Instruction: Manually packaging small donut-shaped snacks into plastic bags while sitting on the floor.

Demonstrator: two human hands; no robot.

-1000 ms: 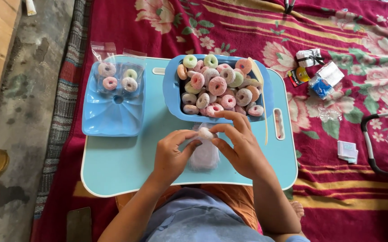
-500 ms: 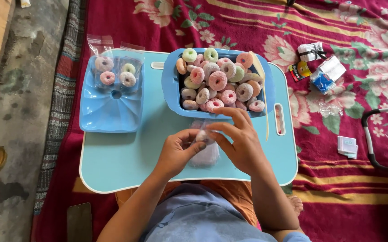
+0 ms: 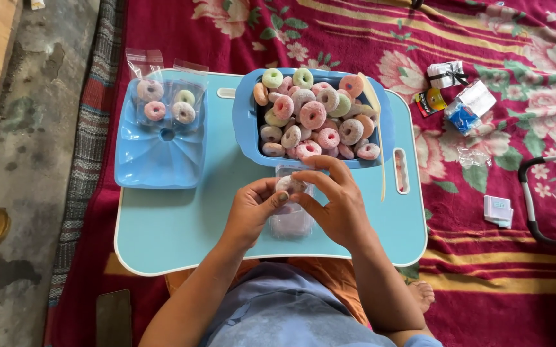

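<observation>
My left hand [image 3: 252,210] and my right hand [image 3: 332,202] meet over the middle of a light blue lap table [image 3: 168,231]. Together they hold a small clear plastic bag [image 3: 291,218], and a pale ring-shaped sweet [image 3: 286,184] sits between the fingertips at the bag's mouth. Just beyond my hands stands a blue tub [image 3: 247,122] heaped with several pastel sugar-coated rings [image 3: 313,114]. To the left a blue lid [image 3: 156,154] lies flat, bearing two clear bags [image 3: 165,106] with rings inside.
The table rests on a red flowered blanket [image 3: 496,270]. Small packets [image 3: 461,106] and a white wrapped bundle lie to the right, near a white card stack [image 3: 498,211] and a metal frame [image 3: 535,199]. A concrete floor [image 3: 21,160] runs along the left.
My hands have stayed over the table's middle, working the ring and bag; the view has shifted slightly. The tub and lid have not moved.
</observation>
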